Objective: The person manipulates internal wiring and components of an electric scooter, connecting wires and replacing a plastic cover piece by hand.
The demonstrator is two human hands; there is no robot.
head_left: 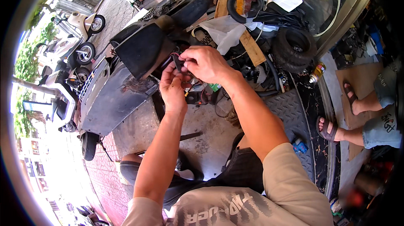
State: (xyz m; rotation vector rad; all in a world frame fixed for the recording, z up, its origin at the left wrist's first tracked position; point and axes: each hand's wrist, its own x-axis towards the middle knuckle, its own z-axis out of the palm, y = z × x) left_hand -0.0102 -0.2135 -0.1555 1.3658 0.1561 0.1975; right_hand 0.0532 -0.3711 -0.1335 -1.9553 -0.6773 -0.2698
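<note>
My left hand [171, 89] and my right hand [206, 63] meet at the rear of a scooter with worn dark body panels [113, 95]. Between them is a small, flat black piece [177, 63]; its kind is not clear. The left fingers pinch it from below, while the right thumb and fingers close on its upper end. Thin wires [203, 95] hang just under the hands, some red. A black plastic cover [141, 51] juts out to the left of my fingers. The inner fingertips of both hands are partly hidden.
Tyres [294, 49], wooden boards [253, 48] and a white plastic bag [223, 32] are piled beyond my hands. A spray can [317, 72] lies at the right. Another person's sandaled feet [328, 129] stand nearby. Parked scooters [84, 51] line the left.
</note>
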